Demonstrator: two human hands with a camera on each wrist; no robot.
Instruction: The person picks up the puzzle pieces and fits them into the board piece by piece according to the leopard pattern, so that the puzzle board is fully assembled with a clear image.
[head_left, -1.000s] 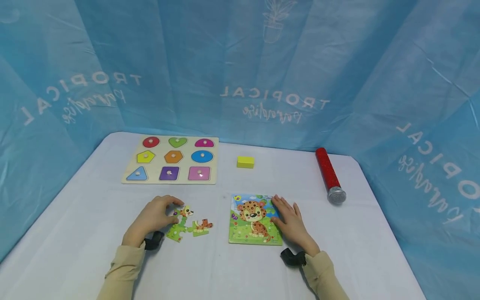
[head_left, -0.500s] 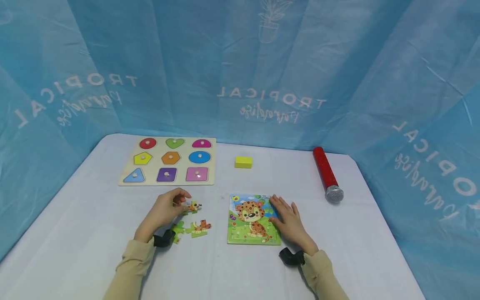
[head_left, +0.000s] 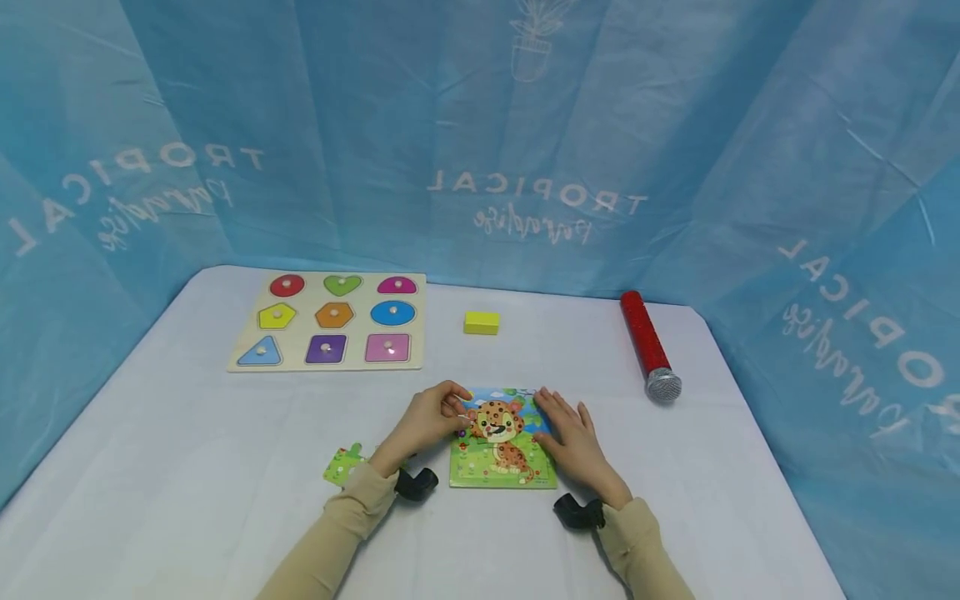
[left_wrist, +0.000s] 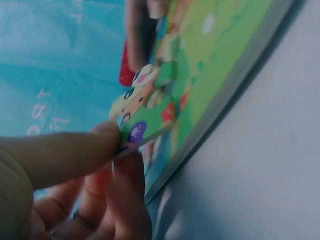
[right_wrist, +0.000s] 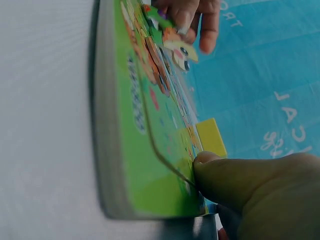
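My left hand [head_left: 423, 423] is over the left part of the leopard puzzle board [head_left: 482, 472]. Between thumb and fingers it pinches a jigsaw piece [left_wrist: 150, 117] printed with part of a leopard's face, a purple flower and green. The piece is tilted, close above the board; I cannot tell whether it touches. My right hand [head_left: 576, 442] rests along the board's right edge, fingers fairly straight, its thumb [right_wrist: 220, 175] on the printed top. Left of the board lies a green loose jigsaw piece [head_left: 342, 463], partly behind the left sleeve. The wrist hides most of what lies beside it.
A wooden shape board [head_left: 352, 335] with several knobbed shapes lies at the back left. Behind the puzzle is a yellow block [head_left: 482, 322]. A red microphone [head_left: 647, 337] lies at the right, and a blue curtain [head_left: 480, 242] borders the white table.
My left hand has picked up the leopard-face jigsaw piece from the loose pieces and carried it right, over the puzzle board. The right hand has stayed on the board's edge.
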